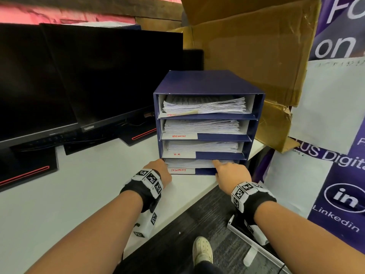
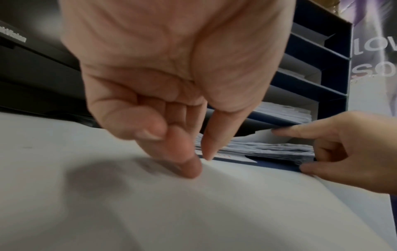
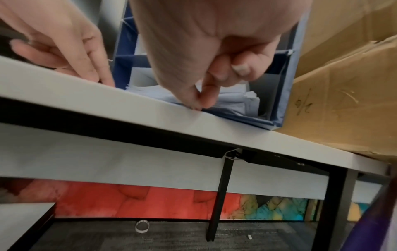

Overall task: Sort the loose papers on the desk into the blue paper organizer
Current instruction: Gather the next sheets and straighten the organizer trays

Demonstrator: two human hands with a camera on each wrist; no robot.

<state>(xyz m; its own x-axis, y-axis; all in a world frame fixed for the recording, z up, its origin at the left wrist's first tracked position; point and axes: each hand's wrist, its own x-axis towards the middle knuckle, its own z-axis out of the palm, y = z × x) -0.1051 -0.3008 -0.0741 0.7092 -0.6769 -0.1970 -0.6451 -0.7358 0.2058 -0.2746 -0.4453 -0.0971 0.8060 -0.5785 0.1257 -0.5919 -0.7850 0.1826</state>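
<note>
The blue paper organizer stands on the white desk with four shelves, each holding a stack of white sheets. Red handwritten tags read ADMIN, H.R and SECURITY. My right hand is at the bottom shelf: its index finger lies on top of the papers and the thumb sits under the tray lip, pinching the stack. My left hand is at the organizer's lower left corner, empty, with index finger and thumb pointing down at the desk. In the right wrist view the right hand meets the papers.
Two dark monitors stand on the desk to the left. A large cardboard box leans behind and right of the organizer. A purple poster wall closes the right side. The desk's front edge runs just below my hands, with carpet and my shoe beneath.
</note>
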